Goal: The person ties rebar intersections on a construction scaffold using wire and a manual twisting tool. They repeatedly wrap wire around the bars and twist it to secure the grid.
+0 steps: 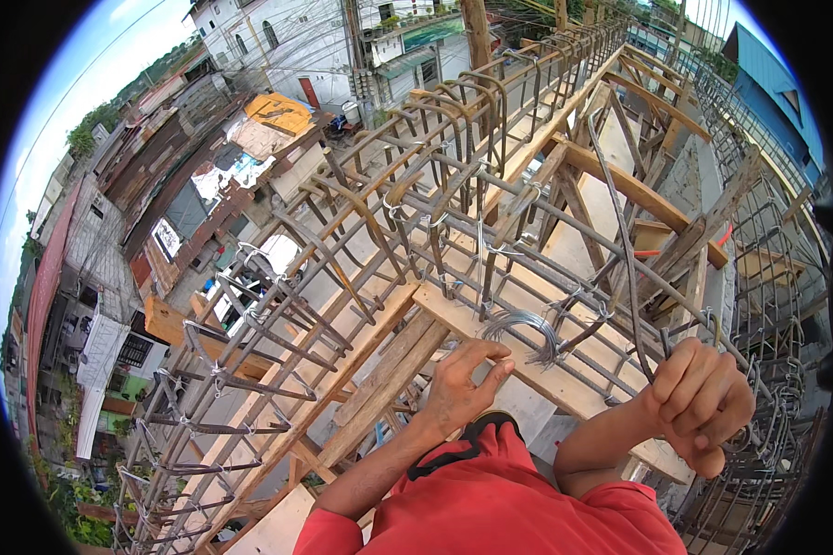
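My right hand (701, 409) is curled into a fist at the lower right, beside the rebar cage. A thin bent steel bar (618, 222) slants down from above into this fist; the fingers hide its lower end. A short bar end (665, 338) pokes up by the knuckles. My left hand (461, 378) hovers over the front formwork board (458, 309), thumb and index finger apart, with nothing seen between them. Just ahead of it, a loose coil of tie wire (527, 329) rests on the bars of the rebar cage (500, 263).
Another rebar cage (215, 388) with wire-tied stirrups runs down the left, and a third (500, 90) stretches away to the back. Timber braces (632, 180) cross at the right. Gaps open between boards. Rooftops (201, 187) and a street lie far below.
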Demonstrator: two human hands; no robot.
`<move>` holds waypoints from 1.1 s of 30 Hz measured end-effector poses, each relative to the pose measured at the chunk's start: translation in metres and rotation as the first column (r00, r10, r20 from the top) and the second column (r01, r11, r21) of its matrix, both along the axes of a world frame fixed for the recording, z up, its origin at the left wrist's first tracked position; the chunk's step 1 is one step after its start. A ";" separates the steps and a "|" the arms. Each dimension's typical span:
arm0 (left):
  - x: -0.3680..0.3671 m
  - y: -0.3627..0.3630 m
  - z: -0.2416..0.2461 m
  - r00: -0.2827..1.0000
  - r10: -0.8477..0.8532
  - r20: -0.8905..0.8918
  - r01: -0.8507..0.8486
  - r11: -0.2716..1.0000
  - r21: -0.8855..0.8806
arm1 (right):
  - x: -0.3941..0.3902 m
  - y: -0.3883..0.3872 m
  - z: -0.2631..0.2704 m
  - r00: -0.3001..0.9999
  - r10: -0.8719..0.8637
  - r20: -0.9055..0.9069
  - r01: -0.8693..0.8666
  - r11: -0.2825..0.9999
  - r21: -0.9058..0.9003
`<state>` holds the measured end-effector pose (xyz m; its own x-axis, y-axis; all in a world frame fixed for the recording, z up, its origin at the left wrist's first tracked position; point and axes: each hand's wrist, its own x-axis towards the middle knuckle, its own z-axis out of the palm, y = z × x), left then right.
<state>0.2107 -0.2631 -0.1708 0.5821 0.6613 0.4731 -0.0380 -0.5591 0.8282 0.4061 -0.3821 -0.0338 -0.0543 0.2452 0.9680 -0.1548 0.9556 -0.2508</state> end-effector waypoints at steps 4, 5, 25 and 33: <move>0.056 -0.012 -0.031 0.989 0.126 0.072 -0.140 0.955 0.260 | 0.008 -0.052 -0.012 0.988 -0.142 -0.067 0.140 0.990 -0.029; 0.060 -0.007 -0.032 0.988 0.143 0.056 -0.153 0.932 0.328 | 0.006 -0.064 -0.017 0.983 -0.149 -0.106 0.148 0.989 -0.018; -0.075 0.026 0.063 0.726 0.166 0.667 0.035 0.961 -0.276 | -0.035 -0.050 -0.034 0.999 0.038 0.000 -0.038 0.993 -0.116; -0.156 -0.036 0.093 0.868 -0.019 0.497 0.263 0.866 -0.426 | -0.129 0.020 -0.052 0.804 -0.369 0.466 0.518 0.820 -0.243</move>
